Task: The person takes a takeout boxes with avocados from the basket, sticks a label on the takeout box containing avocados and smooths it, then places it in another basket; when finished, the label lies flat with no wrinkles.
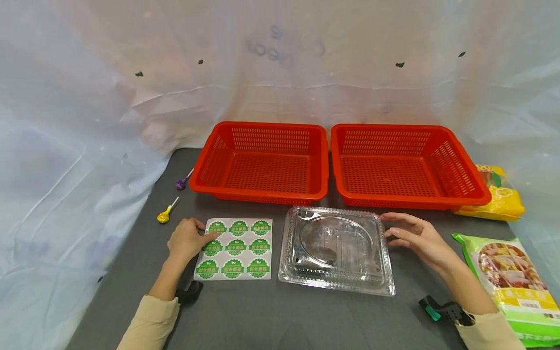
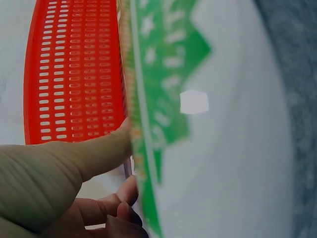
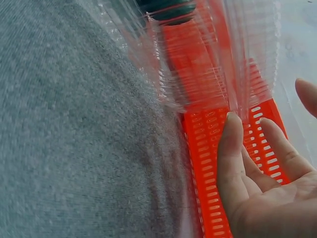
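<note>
A white sheet of round green stickers point(image 1: 236, 248) lies on the grey table. My left hand point(image 1: 187, 239) pinches its left edge, thumb over the printed side. In the left wrist view, the sticker sheet point(image 2: 223, 124) fills much of the picture, beside my left thumb and curled fingers point(image 2: 106, 148). Right of the sheet sits a clear plastic container point(image 1: 337, 250) with a ribbed rim. My right hand point(image 1: 413, 238) is at the container's right edge, fingers apart. A fingertip touches the container point(image 3: 218, 59) in the right wrist view, while other fingers point(image 3: 285, 151) stand away from it.
Two red baskets point(image 1: 258, 197) point(image 1: 411, 201) stand side by side behind. Purple point(image 1: 181, 184) and yellow point(image 1: 164, 216) lollipops lie at the left. A yellow packet point(image 1: 503, 201) is by the right basket, and a green food bag point(image 1: 512, 282) lies right of my right hand. Plastic sheeting surrounds the table.
</note>
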A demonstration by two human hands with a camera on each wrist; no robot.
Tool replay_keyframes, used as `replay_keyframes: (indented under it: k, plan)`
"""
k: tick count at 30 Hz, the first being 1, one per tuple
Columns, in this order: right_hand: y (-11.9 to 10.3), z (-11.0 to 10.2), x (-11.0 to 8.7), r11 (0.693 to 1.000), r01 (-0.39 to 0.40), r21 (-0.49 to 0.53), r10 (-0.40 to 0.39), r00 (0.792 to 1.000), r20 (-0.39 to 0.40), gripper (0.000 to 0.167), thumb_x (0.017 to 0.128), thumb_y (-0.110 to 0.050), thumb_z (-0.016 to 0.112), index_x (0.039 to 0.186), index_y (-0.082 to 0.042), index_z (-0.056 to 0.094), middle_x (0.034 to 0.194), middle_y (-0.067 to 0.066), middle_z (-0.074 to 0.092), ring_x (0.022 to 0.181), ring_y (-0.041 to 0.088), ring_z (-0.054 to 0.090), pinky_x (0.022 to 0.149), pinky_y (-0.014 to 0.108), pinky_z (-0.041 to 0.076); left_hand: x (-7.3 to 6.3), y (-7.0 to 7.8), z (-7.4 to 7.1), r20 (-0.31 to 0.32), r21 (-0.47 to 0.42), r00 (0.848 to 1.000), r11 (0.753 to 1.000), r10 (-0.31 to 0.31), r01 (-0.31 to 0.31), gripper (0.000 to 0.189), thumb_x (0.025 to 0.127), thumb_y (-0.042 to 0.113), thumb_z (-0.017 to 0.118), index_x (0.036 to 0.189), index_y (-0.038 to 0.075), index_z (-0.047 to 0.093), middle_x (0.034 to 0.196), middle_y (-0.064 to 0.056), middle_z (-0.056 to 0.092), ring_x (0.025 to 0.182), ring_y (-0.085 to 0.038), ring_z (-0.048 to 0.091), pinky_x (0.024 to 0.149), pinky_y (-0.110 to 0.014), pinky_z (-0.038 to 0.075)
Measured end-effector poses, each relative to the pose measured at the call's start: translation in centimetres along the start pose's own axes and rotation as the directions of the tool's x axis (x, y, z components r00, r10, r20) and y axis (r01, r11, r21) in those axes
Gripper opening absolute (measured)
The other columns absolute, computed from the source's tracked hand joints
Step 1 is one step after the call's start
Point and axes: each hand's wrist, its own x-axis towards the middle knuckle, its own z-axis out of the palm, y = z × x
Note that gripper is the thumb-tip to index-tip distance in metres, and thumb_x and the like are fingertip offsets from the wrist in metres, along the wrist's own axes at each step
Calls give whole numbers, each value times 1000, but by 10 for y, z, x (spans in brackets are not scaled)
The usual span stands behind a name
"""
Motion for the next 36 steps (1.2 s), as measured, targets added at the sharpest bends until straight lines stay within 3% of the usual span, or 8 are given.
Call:
replay_keyframes:
  k: [9,15,19,22,26,32,34,36]
  plan:
    - [-12,1,-4,999,41,13,-41,999,-17,38,100,7,50,138,11,46,133,5,62,103,20,65,83,35,57,3,-7,3,-68,-236,994,967,83,-97,24,88,22,77,92,1,64,81,-10,61,69,-21,53,57,-33,43]
    - [-33,12,-2,992,102,-78,-115,975,-192,32,97,5,59,127,14,55,118,4,70,99,17,68,81,26,56,-20,1,-41,-31,-540,966,809,255,-231,24,92,17,73,99,-6,67,78,-5,70,66,-12,58,61,-27,50]
    - [-61,33,3,965,224,-139,-254,929,-269,27,92,10,63,119,15,59,110,8,72,98,18,69,85,22,54,-52,36,-89,-204,-648,921,659,333,-381,17,93,10,72,97,-6,67,77,-1,71,63,-11,59,58,-24,50]
    - [-84,58,8,918,365,-157,-395,880,-264,25,88,19,61,113,18,60,106,14,71,96,23,68,86,24,54,-72,72,-109,-424,-725,845,438,325,-532,12,90,-1,71,92,-11,65,75,-6,71,59,-13,61,53,-20,49]
    - [-109,98,14,795,598,-100,-606,779,-161,24,83,28,57,105,20,63,104,23,69,97,28,67,85,28,56,-86,125,-101,-685,-660,681,175,257,-730,15,86,-7,71,85,-17,60,74,-11,69,56,-12,62,51,-17,51]
    - [-136,147,21,692,719,64,-722,690,47,23,86,20,62,106,10,67,108,22,68,97,30,67,84,36,57,-87,190,-45,-862,-414,414,66,292,-908,19,89,0,68,79,-13,58,74,-17,66,62,-15,63,58,-19,54]
    - [-141,157,25,702,705,96,-711,701,52,22,86,19,63,106,9,67,109,22,67,95,30,67,84,38,58,-89,204,-29,-870,-369,360,37,337,-929,17,90,0,67,79,-10,59,78,-21,67,66,-20,67,61,-22,56]
    - [-142,162,29,721,686,94,-691,722,29,20,86,18,65,104,10,67,108,22,66,95,30,67,82,37,58,-93,214,-17,-866,-363,338,2,369,-932,15,91,-1,66,80,-8,60,80,-22,68,69,-26,69,64,-24,57]
